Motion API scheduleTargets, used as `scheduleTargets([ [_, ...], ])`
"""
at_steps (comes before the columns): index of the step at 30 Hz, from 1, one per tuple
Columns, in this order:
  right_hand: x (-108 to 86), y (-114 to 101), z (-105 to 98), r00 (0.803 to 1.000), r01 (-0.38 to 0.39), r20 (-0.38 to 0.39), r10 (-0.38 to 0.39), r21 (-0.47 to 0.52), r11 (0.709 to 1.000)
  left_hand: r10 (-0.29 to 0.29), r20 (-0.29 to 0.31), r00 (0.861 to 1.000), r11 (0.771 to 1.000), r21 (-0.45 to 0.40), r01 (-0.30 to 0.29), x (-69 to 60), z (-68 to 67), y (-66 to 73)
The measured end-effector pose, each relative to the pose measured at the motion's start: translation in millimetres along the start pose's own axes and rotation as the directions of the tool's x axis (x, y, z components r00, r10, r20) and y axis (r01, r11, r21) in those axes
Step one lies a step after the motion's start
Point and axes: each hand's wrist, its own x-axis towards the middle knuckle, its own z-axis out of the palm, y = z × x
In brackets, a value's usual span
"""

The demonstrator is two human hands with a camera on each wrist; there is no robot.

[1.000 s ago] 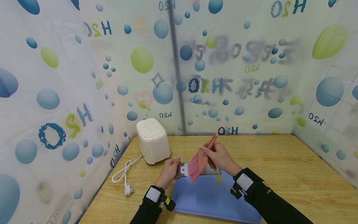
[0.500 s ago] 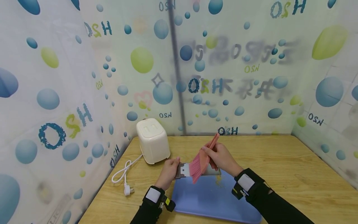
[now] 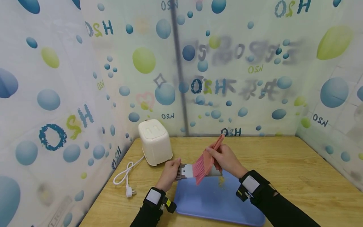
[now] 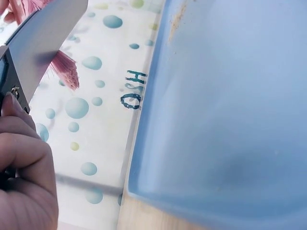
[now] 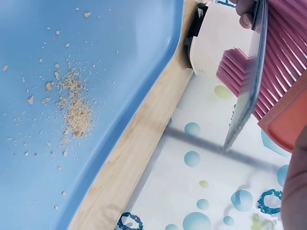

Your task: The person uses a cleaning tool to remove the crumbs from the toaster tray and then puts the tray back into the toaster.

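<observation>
My left hand [image 3: 169, 175] grips the ridged grey end of a flat metal crumb tray [image 3: 187, 171], held level above a blue tray [image 3: 204, 201]. In my right hand [image 3: 228, 161] is a pink brush [image 3: 208, 160], pinched near its handle. Its bristles [image 3: 199, 171] lie across the crumb tray. In the left wrist view the bristle tips [image 4: 66, 71] stick out past the plate's edge. A small heap of crumbs [image 5: 76, 112] with scattered bits lies on the blue tray, below the crumb tray's far end. My right fingers partly hide that end.
A cream toaster [image 3: 156, 143] stands at the table's back left. Its white cord and plug [image 3: 129, 191] lie on the wood in front. A patterned curtain [image 3: 241, 69] closes off the back and sides; the wooden table [image 3: 297, 176] extends to the right.
The brush and my right hand have shifted slightly to the right along the crumb tray. My left hand has moved only a little, still holding its end.
</observation>
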Motion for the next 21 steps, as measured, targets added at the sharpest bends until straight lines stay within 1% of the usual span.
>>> scheduleTargets([
  [5, -1.6, -1.1, -2.5, 1.000, 0.000, 0.003, 0.000, 0.009, 1.000, 0.011, 0.005, 1.000, 1.000, 0.009, -0.011, -15.8, 1.6, 21.6],
  [9, -1.3, 0.6, -2.9, 1.000, -0.004, 0.002, 0.004, 0.004, 1.000, 0.022, 0.003, 1.000, 1.000, 0.010, -0.022, -19.9, 1.9, 26.2],
  [12, -1.3, 1.4, -3.3, 1.000, -0.003, -0.001, 0.003, 0.001, 1.000, 0.019, 0.005, 1.000, 1.000, 0.009, -0.019, -17.1, 1.6, 23.1],
  [14, -2.0, 1.2, -4.1, 1.000, -0.001, -0.002, 0.001, 0.000, 1.000, 0.009, 0.007, 1.000, 1.000, 0.013, -0.009, -12.6, 1.2, 18.2],
  [19, -2.4, 2.0, -5.0, 1.000, -0.003, -0.001, 0.003, -0.003, 1.000, 0.001, 0.002, 1.000, 1.000, 0.016, -0.001, 3.0, -1.1, -4.5],
  [21, -2.2, 2.3, -5.2, 1.000, -0.002, 0.000, 0.002, -0.004, 1.000, 0.001, 0.001, 1.000, 1.000, 0.017, -0.001, 6.4, -1.9, -9.4],
])
